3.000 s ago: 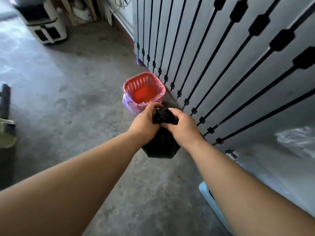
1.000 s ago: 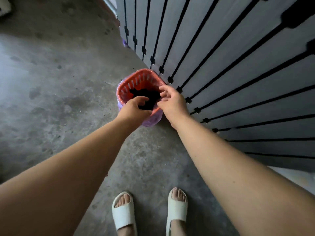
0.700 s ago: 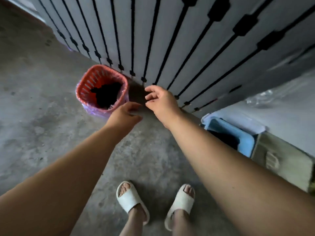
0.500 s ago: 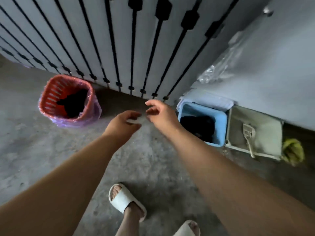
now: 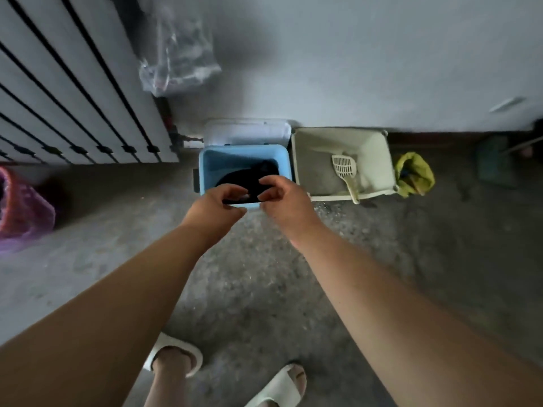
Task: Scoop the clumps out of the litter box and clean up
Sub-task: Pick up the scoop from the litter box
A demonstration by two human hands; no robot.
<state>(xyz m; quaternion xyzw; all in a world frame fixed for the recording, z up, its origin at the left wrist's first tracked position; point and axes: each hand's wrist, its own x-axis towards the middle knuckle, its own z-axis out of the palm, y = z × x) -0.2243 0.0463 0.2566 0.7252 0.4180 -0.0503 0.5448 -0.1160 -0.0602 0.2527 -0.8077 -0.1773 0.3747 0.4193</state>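
1. Looking down along a grey wall at a concrete floor, with two bare arms reaching forward.
2. Against the wall, a cream litter box (image 5: 377, 160) with grey litter inside and a slotted scoop (image 5: 344, 168) lying in it, handle over the near rim. Spilled granules (image 5: 329, 208) on the floor just in front.
3. Just left of it, a blue bin (image 5: 207, 163) with its white lid (image 5: 246, 132) tipped back and a black bag (image 5: 249, 176) inside.
4. Over the bin's near rim, left hand (image 5: 219, 202) and right hand (image 5: 283, 198), fingers curled inward with thumbs close to fingertips. Cannot tell whether pinching the bag's edge or nothing.
5. Judged progress: scooping probably finished, with the scoop set down. Probably left to do: the bin's bag and the spilled granules.
6. Compared with three seconds ago: no longer gripping a black bag in both hands beside the red basket (image 5: 20, 207). Basket now at the far left edge, well apart from the hands. View swung right to the bin and litter box.
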